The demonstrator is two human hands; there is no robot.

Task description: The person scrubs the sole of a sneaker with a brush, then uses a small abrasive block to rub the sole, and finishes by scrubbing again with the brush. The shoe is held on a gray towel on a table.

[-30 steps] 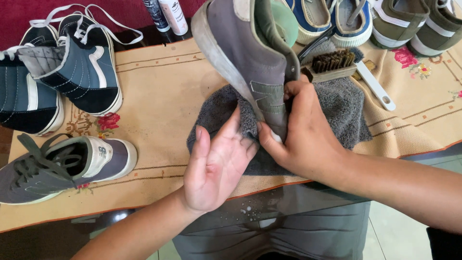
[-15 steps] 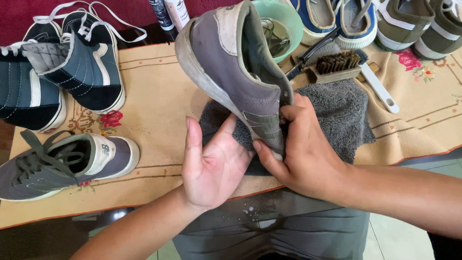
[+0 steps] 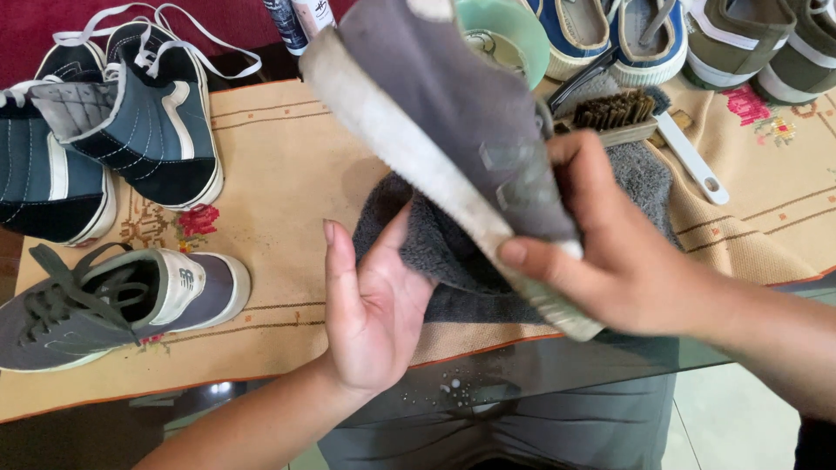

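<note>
Head view looks down on a pale green bowl (image 3: 514, 39) at the far edge of the cloth; what lies inside it is hard to make out, and the raised shoe covers its near side. Two dark bottles (image 3: 300, 17) beside it are cut off at the top of the frame, as are the blue shoes (image 3: 610, 35) and the olive shoes (image 3: 766, 43).

The right hand (image 3: 610, 252) is clamped on the grey shoe (image 3: 444, 130), fingers over the upper and thumb against the dirty white sole edge. This shoe is held in the air above the grey towel (image 3: 435, 252), tilted on its side; its long axis runs diagonally from the upper left down to the lower right, though which end is the toe cannot be told.

The left hand (image 3: 370, 305) is open, fingers apart, palm up, touching the towel's near edge just under the shoe. A bristle brush (image 3: 618, 113) lies on the towel's far side.
</note>
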